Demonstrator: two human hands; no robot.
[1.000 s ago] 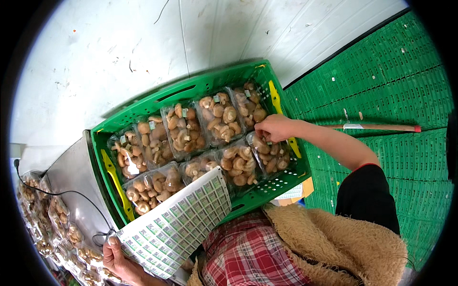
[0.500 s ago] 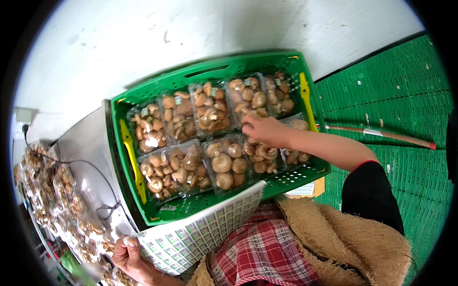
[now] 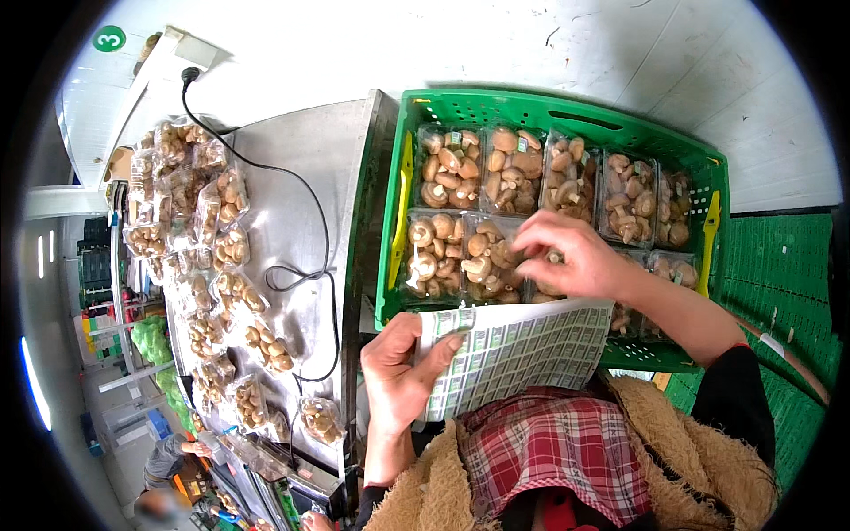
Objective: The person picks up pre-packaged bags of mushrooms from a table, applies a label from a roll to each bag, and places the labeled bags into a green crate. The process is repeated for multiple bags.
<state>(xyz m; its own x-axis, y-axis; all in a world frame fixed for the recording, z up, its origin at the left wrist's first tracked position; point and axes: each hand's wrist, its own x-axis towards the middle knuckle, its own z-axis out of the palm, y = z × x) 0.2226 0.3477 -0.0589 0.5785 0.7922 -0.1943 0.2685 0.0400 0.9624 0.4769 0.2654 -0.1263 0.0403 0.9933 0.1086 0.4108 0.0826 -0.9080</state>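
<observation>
My left hand grips the left edge of a sheet of small printed labels, thumb on its face. The sheet slants over the near side of a green crate. My right hand hovers above the crate's near row, thumb and fingers apart, with nothing visible between them. Two rows of clear plastic packs of brown mushrooms fill much of the crate. A pack in the near row lies just left of my right fingertips. Several far-row packs, such as the one at the left, carry a small label.
Left of the crate is a metal table with a heap of bagged mushrooms and a black cable. A white wall stands behind the crate. Green slatted flooring lies right. Another person is at the lower left.
The view has turned left, so the crate appears farther right. My right hand has come away from the middle packs toward the crate's left half. The sheet and my left hand are higher.
</observation>
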